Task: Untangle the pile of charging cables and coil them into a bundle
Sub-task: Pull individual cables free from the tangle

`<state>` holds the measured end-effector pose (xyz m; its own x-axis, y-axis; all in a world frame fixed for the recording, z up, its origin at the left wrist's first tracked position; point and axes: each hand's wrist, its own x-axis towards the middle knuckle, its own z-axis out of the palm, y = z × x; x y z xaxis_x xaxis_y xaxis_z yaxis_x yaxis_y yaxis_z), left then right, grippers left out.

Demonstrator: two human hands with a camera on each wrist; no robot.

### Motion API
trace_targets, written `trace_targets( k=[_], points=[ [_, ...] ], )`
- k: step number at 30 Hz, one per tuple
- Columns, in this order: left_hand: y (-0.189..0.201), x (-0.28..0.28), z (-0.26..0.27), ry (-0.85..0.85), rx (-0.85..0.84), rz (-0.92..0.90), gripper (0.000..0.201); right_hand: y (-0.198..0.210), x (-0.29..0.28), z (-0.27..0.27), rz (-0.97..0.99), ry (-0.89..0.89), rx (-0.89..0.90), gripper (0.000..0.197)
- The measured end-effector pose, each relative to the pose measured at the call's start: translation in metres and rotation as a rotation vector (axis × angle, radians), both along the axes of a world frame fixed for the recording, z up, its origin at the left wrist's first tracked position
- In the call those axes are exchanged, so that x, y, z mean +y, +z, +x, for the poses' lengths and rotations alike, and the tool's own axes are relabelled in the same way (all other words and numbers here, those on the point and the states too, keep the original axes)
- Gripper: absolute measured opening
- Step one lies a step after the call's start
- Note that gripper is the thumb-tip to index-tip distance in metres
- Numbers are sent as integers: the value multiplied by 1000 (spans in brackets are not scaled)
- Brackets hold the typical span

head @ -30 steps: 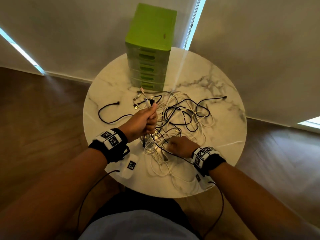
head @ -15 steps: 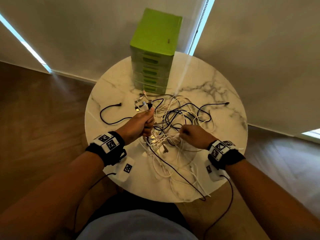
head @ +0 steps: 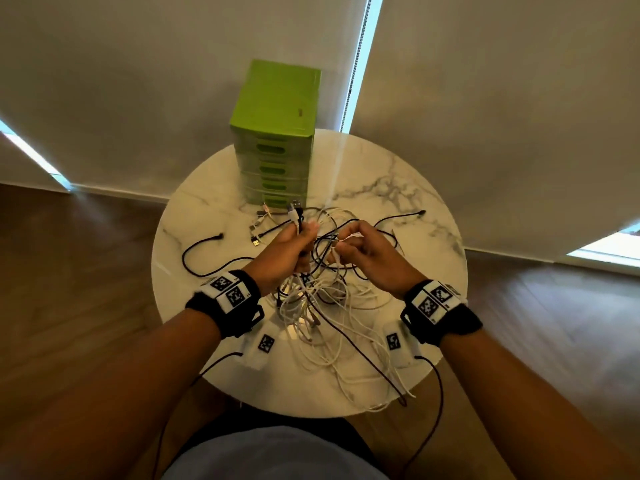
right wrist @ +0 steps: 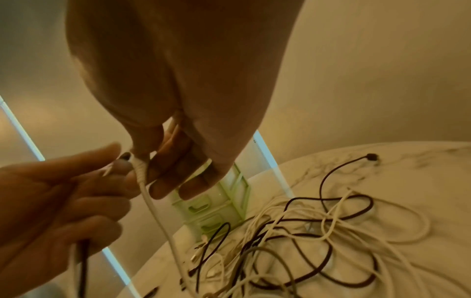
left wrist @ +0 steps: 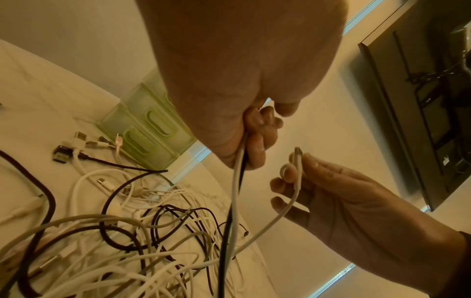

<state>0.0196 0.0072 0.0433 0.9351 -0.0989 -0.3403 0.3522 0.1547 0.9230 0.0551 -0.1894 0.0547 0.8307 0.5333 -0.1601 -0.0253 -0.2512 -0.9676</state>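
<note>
Raised since the earlier frame, the right hand (head: 367,254) pinches a white cable end (left wrist: 297,161) beside the left hand (head: 287,251). Two cables (left wrist: 235,181) are gripped in the left fist. Below, the pile (head: 322,306) lies mid-table (head: 433,209).

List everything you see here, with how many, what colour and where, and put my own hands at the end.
Round white marble table: one, white with grey veins, centre of the head view.
Green plastic drawer unit: one, green, far edge of the table.
Tangled pile of charging cables: count unclear, white and black, middle of the table and trailing to the near edge.
Loose black cable: one, black, left part of the table.
Wooden floor: brown, around the table.
Left hand: grips a white and a black cable, plugs upward.
Right hand: pinches a white braided cable end above the pile.
</note>
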Motion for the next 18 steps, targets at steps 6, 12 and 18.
trace_targets(
  k=[6, 12, 18],
  points=[
    [-3, 5, -6, -66, -13, 41, 21, -2, 21, -16, 104, -35, 50, 18],
    [0, 13, -8, -104, -53, 107, 30, -6, 30, -23, 227, -96, 152, 17],
    [-3, 20, 7, 119, -93, -85, 22, -25, 29, -25, -37, 96, -25, 27]
  ],
)
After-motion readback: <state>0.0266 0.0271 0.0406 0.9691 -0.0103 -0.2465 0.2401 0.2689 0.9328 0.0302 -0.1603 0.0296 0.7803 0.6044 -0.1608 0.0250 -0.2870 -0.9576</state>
